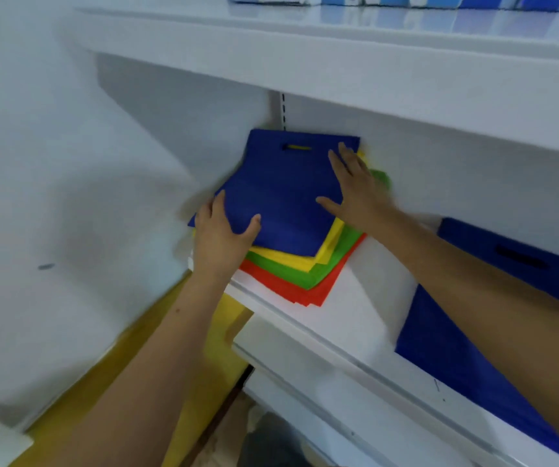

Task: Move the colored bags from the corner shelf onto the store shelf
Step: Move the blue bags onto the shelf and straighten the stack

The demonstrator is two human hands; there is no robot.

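A stack of flat colored bags lies in the corner of the white shelf [355, 298]. A blue bag [281, 190] with a cut-out handle is on top. Under it show the edges of a yellow bag [291, 259], a green bag [308, 276] and a red bag [291, 291]. My left hand [219, 237] rests on the stack's near left corner, thumb on top of the blue bag and fingers along its left edge. My right hand [352, 188] lies flat with straight fingers on the blue bag's right side.
Another blue bag [440, 352] lies on the same shelf to the right, partly under my right forearm. A white shelf board [305, 52] runs overhead with blue boxes [440, 0] on it. A white wall stands on the left, yellow floor [183, 365] below.
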